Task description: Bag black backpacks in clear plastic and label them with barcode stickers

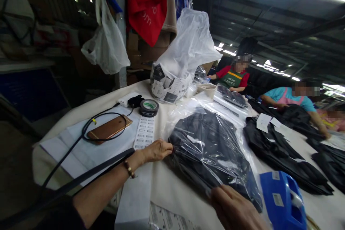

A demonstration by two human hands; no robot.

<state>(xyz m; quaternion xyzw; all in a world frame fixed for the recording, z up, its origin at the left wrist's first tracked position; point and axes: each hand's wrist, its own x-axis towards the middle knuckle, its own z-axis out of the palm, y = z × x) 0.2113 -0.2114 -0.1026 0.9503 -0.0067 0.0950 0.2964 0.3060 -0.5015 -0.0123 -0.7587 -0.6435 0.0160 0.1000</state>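
A folded black garment (199, 140) lies inside a clear plastic bag (244, 134) in the middle of the table. My left hand (157, 150), with a beaded bracelet at the wrist, pinches the bag's left edge. At the near edge of the same bag, my right hand (234, 206) is closed on the plastic; it is slightly blurred and its fingertips are partly hidden. Close to my left hand is a strip of barcode stickers (145, 131), with a roll of black tape (149, 107) at its far end.
A phone (110, 128) with a looped black cable sits at left. A blue plastic holder (281, 199) stands at right, beside stacked black garments (280, 154). A white bag of tags (172, 82) stands at the back. Co-workers occupy the table's far side.
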